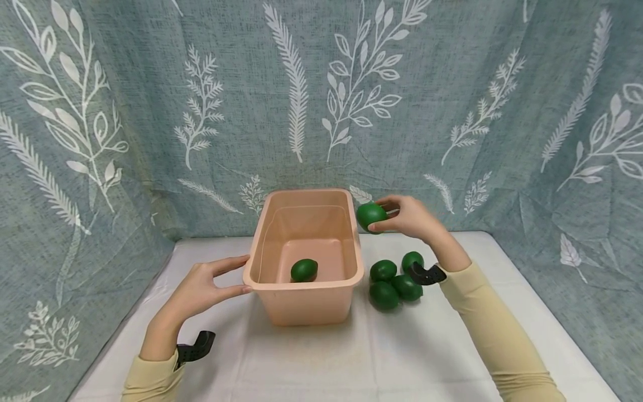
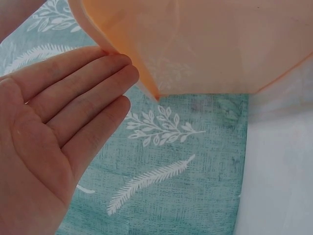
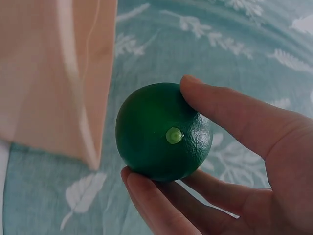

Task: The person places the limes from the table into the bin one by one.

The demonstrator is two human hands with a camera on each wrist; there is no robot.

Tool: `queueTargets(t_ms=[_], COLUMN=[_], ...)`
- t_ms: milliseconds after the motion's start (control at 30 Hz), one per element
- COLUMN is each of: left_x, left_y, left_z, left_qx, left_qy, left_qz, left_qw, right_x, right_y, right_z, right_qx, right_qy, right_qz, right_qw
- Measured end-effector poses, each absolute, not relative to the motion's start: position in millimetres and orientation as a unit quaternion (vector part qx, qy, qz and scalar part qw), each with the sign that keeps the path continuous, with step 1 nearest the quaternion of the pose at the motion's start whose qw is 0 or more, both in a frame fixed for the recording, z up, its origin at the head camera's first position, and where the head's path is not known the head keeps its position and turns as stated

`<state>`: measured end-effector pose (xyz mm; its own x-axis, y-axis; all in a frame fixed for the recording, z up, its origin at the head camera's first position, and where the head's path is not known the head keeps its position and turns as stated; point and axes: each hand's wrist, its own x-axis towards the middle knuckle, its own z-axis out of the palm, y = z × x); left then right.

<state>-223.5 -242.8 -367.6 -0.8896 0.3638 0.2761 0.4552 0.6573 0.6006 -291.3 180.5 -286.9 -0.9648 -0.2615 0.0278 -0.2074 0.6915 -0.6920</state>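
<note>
A peach plastic tub (image 1: pixel 306 287) stands mid-table with one green lime (image 1: pixel 303 270) lying inside. My right hand (image 1: pixel 409 216) holds another green lime (image 1: pixel 371 216) in the air beside the tub's far right corner; in the right wrist view the lime (image 3: pixel 163 131) sits pinched between thumb and fingers (image 3: pixel 230 110), next to the tub wall (image 3: pixel 54 73). My left hand (image 1: pixel 211 282) is open, its straight fingers (image 2: pixel 93 88) touching the tub's (image 2: pixel 205 44) left front corner rim. Several more limes (image 1: pixel 394 279) lie clustered on the table right of the tub.
A white cloth covers the table (image 1: pixel 321 363). A teal curtain with white leaf print (image 1: pixel 321 100) hangs close behind and at both sides. Black wrist mounts (image 1: pixel 196 347) sit on both sleeves.
</note>
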Motion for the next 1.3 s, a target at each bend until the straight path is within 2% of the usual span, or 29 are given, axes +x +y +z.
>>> queueTargets(t_ms=[300, 533, 933, 1300], left_x=[-224.1, -225.0, -222.9, -222.1], left_y=[-244.3, -243.0, -244.7, -243.0], left_z=[-368.7, -368.0, -367.5, -368.0], left_qx=[-0.225, -0.227, -0.225, -0.227], left_qy=[-0.905, -0.905, -0.906, -0.904], left_qz=[-0.356, -0.356, -0.354, -0.358], left_qw=[0.058, 0.059, 0.059, 0.061], right_x=[-298.3, -303.2, -296.5, -286.5], right_y=[135.2, 119.6, 157.7, 203.9], right_z=[-282.8, -282.9, -295.6, -333.9], right_qx=[-0.162, -0.169, -0.172, -0.132], right_qy=[0.913, 0.905, 0.895, 0.903], right_qz=[-0.371, -0.39, -0.411, -0.406], right_qw=[0.056, 0.041, 0.032, 0.042])
